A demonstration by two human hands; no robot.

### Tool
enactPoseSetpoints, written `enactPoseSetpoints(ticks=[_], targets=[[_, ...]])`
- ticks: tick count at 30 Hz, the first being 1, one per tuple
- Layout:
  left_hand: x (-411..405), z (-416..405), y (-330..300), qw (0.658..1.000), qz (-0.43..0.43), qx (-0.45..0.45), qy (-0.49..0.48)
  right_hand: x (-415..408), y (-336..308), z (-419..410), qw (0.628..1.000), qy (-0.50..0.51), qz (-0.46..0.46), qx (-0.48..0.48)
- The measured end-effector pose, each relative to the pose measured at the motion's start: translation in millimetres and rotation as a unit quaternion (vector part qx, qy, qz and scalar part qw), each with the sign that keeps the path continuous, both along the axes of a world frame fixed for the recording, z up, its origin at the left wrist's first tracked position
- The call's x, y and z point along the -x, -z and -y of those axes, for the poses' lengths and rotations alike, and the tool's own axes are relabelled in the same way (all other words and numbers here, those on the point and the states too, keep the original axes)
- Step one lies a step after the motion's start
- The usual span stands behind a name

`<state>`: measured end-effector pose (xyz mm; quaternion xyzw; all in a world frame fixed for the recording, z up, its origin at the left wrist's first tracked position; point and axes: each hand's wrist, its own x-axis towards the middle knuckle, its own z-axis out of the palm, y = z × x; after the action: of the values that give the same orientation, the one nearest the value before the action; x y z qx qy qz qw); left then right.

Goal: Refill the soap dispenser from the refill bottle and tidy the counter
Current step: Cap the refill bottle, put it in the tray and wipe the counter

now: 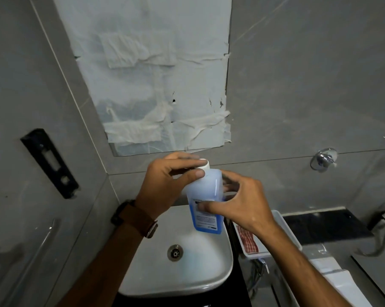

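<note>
A translucent bottle (206, 189) with blue liquid in its lower half and a white label is held upright in the air above the white sink (218, 271). My right hand (240, 202) grips the bottle's body from the right, thumb across the label. My left hand (169, 182), with a brown-strapped watch on the wrist, has its fingers and thumb closed around the white cap (204, 164) at the top. Whether this bottle is the refill or the dispenser, I cannot tell. No second bottle shows.
A white tray (286, 229) holding a red-and-white checked cloth (248, 239) sits right of the sink, beside a black counter slab (326, 227). A chrome wall tap (324, 159) is at upper right. A taped-over mirror hangs on the wall behind. A black bracket (49, 162) is on the left wall.
</note>
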<state>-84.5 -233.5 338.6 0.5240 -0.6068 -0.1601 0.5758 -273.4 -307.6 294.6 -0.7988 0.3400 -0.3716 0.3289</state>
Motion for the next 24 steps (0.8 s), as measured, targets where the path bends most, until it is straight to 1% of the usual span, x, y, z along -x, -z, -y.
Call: enactPoseSetpoints(ticks=[3, 5, 7, 9, 13, 15, 18, 20, 22, 24], targets=[[-7, 0, 6, 0.998, -0.055, -0.024, 0.032, -1, -1, -1, 1.0, -0.003, 0.003, 0.008], [-8, -1, 8, 0.995, -0.086, -0.036, 0.027, -1, -1, -2, 1.0, -0.004, 0.008, 0.008], [-9, -1, 10, 0.997, -0.071, -0.019, -0.007, -1, 0, -2, 1.0, -0.008, 0.009, 0.002], [-7, -3, 9, 0.999, -0.041, -0.015, -0.018, -1, -1, -2, 1.0, -0.012, 0.0, -0.001], [-2, -2, 8, 0.996, -0.044, -0.066, 0.048, -2, -1, 0, 1.0, -0.015, -0.002, -0.009], [-2, 2, 10, 0.999, -0.003, -0.049, 0.023, -2, 0, 2, 1.0, -0.013, -0.007, -0.005], [-5, 5, 12, 0.997, 0.072, 0.004, -0.035, -3, 3, 1, 1.0, -0.01, -0.021, -0.004], [-6, 6, 13, 0.993, 0.098, 0.03, -0.058, -4, 4, 2, 1.0, -0.004, -0.027, 0.001], [-8, 7, 15, 0.996, 0.078, 0.021, -0.044, -4, 5, 3, 1.0, -0.002, -0.025, 0.001], [-11, 11, 17, 0.999, 0.034, -0.001, -0.012, -4, 6, 4, 1.0, 0.001, -0.023, 0.002]])
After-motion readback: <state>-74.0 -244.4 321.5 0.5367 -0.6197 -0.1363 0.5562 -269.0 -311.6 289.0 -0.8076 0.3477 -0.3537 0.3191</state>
